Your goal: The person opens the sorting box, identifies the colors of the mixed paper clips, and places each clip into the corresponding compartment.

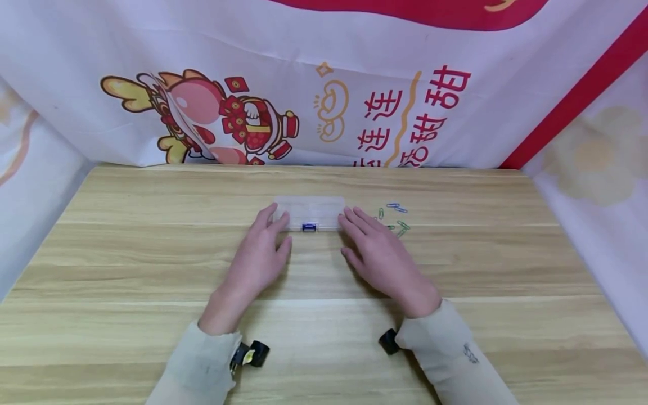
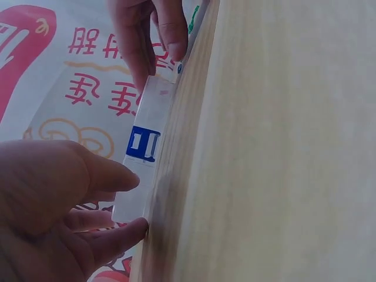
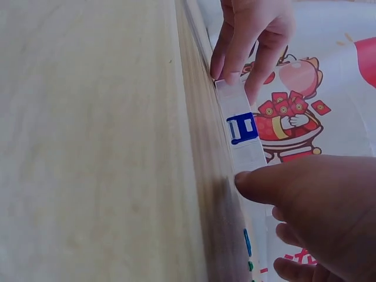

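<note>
Plastic box (image 1: 310,212) lay flat on counter (image 1: 152,264), blue latch (image 1: 309,226) closed, facing me. My left hand (image 1: 258,253) and right hand (image 1: 382,256) touched box ends, fingers straight, no grip clenched. Paper clips (image 1: 397,219) loose just beyond right fingertips, none inside that I could tell. Opening, filling judged undone.

Left hand (image 1: 260,253) and right hand (image 1: 377,253) lie palm-down, side by side, fingers relaxed and extended forward.

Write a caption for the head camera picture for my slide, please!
Left hand and right hand touch a clear plastic box beside paper clips.
</note>
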The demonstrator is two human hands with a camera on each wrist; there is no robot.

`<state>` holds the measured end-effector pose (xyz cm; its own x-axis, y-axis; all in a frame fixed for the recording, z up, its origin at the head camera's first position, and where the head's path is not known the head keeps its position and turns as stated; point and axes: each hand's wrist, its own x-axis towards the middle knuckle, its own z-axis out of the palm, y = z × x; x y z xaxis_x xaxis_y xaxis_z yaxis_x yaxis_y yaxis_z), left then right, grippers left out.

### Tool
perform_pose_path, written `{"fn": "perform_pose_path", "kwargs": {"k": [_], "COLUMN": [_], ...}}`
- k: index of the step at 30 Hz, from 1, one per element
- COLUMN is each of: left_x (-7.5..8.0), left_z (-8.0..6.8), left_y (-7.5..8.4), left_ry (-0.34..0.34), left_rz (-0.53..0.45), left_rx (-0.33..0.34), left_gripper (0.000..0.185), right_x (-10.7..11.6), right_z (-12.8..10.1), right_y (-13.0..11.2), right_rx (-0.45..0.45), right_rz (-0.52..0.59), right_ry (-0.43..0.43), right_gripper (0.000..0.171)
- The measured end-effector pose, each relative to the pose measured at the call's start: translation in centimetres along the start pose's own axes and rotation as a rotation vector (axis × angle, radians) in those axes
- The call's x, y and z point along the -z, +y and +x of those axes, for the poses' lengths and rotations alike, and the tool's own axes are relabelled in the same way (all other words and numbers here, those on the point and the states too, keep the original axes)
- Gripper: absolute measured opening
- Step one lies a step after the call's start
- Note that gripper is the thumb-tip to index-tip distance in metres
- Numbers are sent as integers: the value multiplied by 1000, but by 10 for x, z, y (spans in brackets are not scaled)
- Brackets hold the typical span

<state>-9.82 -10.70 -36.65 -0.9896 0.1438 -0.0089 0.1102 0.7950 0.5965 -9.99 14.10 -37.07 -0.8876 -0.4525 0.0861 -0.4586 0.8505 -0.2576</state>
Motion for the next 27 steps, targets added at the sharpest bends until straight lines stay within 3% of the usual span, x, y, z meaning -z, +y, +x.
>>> {"fn": "perform_pose_path", "kwargs": {"k": [8,18,22,27], "left_x": [0,2,1,0], "left_z": [5,10,12,13], "left_y": [9,22,25,23], "left_ry": [35,122,148,139], "left_rz": [53,186,230,221], "left_rx": [-1,-5,-18,-3], "left_gripper": [48,29,25,35], "right_x": [0,-2,-2,-3], "right_z": [19,31,33,35], "right_y": [-9,-22,-23,-22], "right_rx": [-13,-54,-86,-109], "right_rz": [14,-4,40,81], "right_ry": [47,130,164,179], "right_gripper": [41,37,35,35]}}
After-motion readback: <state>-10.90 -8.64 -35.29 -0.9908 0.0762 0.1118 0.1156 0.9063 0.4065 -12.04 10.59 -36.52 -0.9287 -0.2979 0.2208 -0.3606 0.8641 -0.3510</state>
